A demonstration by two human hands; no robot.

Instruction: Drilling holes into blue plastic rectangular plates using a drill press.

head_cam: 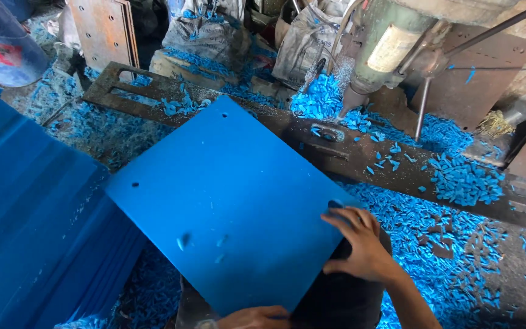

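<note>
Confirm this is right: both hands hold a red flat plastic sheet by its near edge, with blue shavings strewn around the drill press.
Not quite: the head view shows the flat plastic sheet is blue, not red. The rest stands: the right hand and left hand hold it by its near edge, and blue shavings lie strewn around the drill press.

The left hand [257,317] is cut off by the bottom edge, fingers out of sight. The blue sheet's [226,201] near corner hides under the right hand [357,247]. The drill press [397,42] runs off the top.
</note>
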